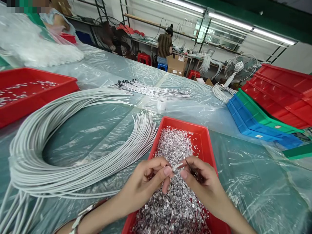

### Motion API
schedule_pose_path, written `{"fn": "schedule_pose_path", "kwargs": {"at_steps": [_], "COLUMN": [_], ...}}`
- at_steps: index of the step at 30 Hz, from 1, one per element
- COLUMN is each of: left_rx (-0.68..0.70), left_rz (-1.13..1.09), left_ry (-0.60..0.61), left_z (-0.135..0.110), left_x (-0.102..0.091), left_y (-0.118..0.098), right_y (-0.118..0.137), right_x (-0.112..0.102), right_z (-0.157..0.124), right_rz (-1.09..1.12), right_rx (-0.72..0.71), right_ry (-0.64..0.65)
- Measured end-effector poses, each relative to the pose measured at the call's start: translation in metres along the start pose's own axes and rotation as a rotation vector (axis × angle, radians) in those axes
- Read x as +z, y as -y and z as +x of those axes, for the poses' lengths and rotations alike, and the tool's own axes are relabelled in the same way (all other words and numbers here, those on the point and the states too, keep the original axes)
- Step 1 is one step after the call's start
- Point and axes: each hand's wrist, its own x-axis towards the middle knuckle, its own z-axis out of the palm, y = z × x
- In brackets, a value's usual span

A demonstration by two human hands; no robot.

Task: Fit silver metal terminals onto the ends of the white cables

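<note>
1. Red tray (36, 105), left edge of bench (255, 182): small white pieces (46, 84) scattered inside.
2. Clear bag (44, 48) of white stuff behind it, toward far left corner.
3. Big coil of whitish cables (29, 146), left half of bench, loose ends beside the middle tray.
4. Floor fan (114, 35) beyond far edge; farther right, person in striped top (165, 45) at another table.
5. Thin white wires (158, 91), toward far edge, black tips at left end. White roll (161, 104) just in front.
6. Left hand (146, 182): thumb and fingers pinching a short white cable end (177, 166), tip pointing right. Can't tell if it joins the coil. Metal band on wrist.
7. Cable end sits between both hands, above second red tray (204, 143), bench middle, near edge; tray full of silver foil bits (175, 146).
8. Right hand (207, 190): closed around small dark tool (195, 172), type unclear; index fingertip at cable tip, contact unclear.
9. Stacked bins, far right: red (280, 94) over green (258, 110) over blue (246, 120).
</note>
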Motion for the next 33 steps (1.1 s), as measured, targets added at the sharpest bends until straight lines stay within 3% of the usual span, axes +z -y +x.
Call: {"fn": "schedule_pose_path", "kwargs": {"at_steps": [17,26,33], "left_rx": [-0.013,0.019,0.0], "left_rz": [0.109,0.211,0.172], "left_ry": [0.006,0.029,0.082], "left_z": [-0.003,-0.005,-0.001], "left_x": [0.001,-0.002,-0.006], "left_y": [-0.002,0.002,0.003], "right_y": [0.011,0.009,0.01], "right_x": [0.001,-0.006,-0.02], "right_z": [-0.003,-0.004,0.001], "right_rz": [-0.261,-0.145,-0.017], "right_rx": [0.051,0.114,0.053], "right_ry": [0.119,0.111,0.181]}}
